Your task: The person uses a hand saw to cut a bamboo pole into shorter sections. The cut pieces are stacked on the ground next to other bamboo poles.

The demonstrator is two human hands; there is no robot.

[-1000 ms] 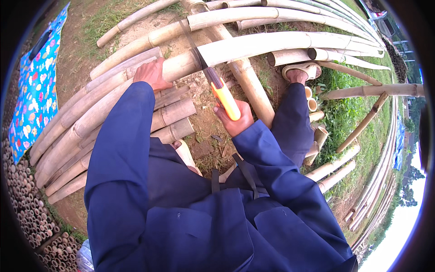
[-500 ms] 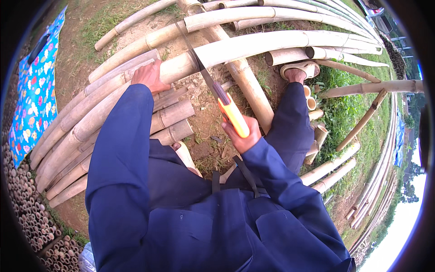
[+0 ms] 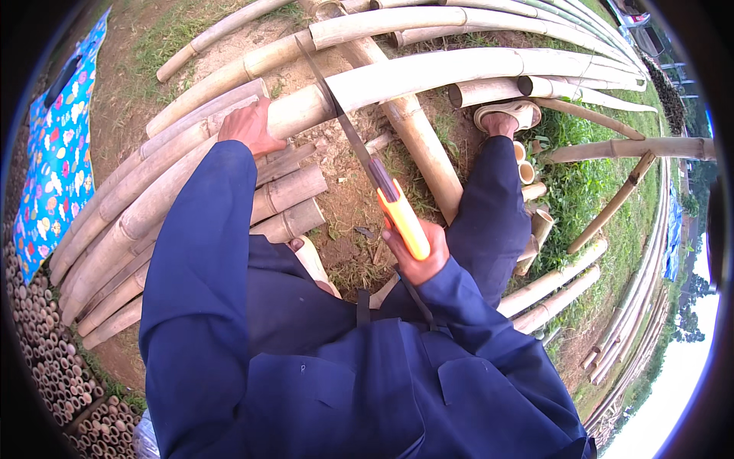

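Note:
My right hand (image 3: 422,252) is closed around the orange-yellow handle of a hand saw (image 3: 354,135). Its long dark blade lies across a thick bamboo pole (image 3: 302,109), where a tan part meets a bright, sunlit part. Left of the blade, my left hand (image 3: 248,128) grips the same pole, thumb toward me and the other fingers partly hidden over the far side. Under the pole, a second bamboo pole (image 3: 420,134) runs crosswise. Whether the blade has cut into the wall cannot be made out.
Short bamboo lengths (image 3: 289,191) lie below my left hand. More long poles (image 3: 489,17) stretch away at the far side. A blue flowered cloth (image 3: 57,153) is at the left, above stacked cut bamboo (image 3: 57,363). My sandalled foot (image 3: 508,116) stands near pole ends.
My right hand has drawn the saw back toward my body and slightly right. My left hand stays on the bamboo pole.

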